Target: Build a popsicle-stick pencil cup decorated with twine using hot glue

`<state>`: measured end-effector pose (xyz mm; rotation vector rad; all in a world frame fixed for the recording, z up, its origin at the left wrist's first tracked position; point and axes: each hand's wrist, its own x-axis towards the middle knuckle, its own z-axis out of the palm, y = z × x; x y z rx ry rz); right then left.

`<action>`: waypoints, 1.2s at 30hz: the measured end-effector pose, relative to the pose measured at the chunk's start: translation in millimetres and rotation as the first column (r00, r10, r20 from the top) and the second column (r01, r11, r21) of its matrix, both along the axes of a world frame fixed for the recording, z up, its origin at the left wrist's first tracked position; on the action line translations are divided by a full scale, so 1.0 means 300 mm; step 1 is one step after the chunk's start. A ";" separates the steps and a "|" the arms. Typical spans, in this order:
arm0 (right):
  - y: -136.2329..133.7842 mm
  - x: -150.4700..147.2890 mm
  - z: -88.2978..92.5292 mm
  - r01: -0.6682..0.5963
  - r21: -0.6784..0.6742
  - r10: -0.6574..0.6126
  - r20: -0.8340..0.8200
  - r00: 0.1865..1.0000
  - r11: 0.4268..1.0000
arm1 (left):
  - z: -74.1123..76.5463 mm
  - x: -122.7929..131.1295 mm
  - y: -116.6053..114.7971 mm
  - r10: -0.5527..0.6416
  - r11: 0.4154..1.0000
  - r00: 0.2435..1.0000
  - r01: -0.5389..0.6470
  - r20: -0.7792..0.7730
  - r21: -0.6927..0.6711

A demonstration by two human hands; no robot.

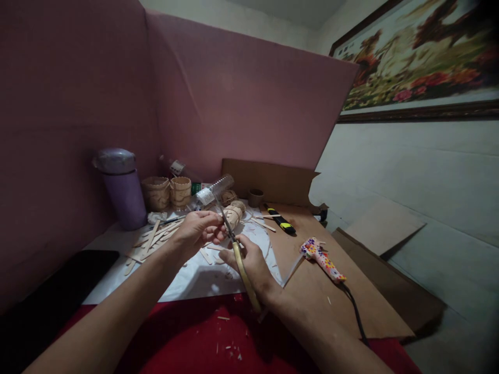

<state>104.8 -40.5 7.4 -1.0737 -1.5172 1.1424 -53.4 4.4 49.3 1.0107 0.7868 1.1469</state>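
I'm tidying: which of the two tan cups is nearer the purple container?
The left tan cup, beside the purple container; the other cup stands farther right.

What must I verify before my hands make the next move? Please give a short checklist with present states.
1. Right hand holds the yellow-handled tool: ok.
2. Left hand well clear of the tool's metal end: not ok; fingertips appear right beside it.
3. Left hand's grip secure: cannot tell; anything pinched is too small to make out.
4. Flowered glue gun set down: ok, it lies on the cardboard.
5. Glue gun cool: cannot tell.
6. Red cloth free of scraps: not ok; several lie there.
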 end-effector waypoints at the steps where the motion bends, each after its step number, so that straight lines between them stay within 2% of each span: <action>1: 0.003 -0.001 -0.006 0.011 0.011 -0.011 0.002 1.000 1.000 | 0.001 0.000 0.000 0.003 1.000 1.000 -0.003 -0.002 -0.001; 8: 0.022 0.012 -0.031 -0.005 0.045 0.005 -0.006 1.000 0.999 | 0.001 0.000 -0.003 -0.007 1.000 1.000 0.007 0.005 0.001; 15: 0.020 0.047 -0.013 -0.132 -0.108 0.117 -0.139 0.983 0.985 | 0.000 -0.006 0.004 0.048 0.999 0.998 -0.048 0.027 -0.015; 21: 0.027 0.090 0.004 -0.253 -0.284 0.202 -0.197 0.959 0.925 | -0.004 -0.010 0.008 0.036 0.999 0.998 -0.035 0.054 -0.018; 27: 0.026 0.110 0.011 -0.294 -0.287 0.249 -0.186 0.951 0.911 | -0.030 -0.022 0.031 -0.033 0.999 0.998 0.034 0.049 -0.013; 29: 0.017 0.103 0.019 -0.274 -0.273 0.229 -0.188 0.955 0.922 | -0.034 -0.025 0.035 -0.083 0.996 0.996 0.083 0.032 -0.012; 33: 0.009 0.077 0.034 -0.141 -0.216 0.092 -0.223 0.971 0.966 | -0.028 -0.016 0.023 -0.164 0.986 0.987 0.164 -0.004 -0.006; 36: 0.007 0.069 0.042 -0.126 -0.154 0.086 -0.240 0.967 0.980 | -0.017 -0.002 0.005 -0.266 0.964 0.964 0.266 -0.021 0.005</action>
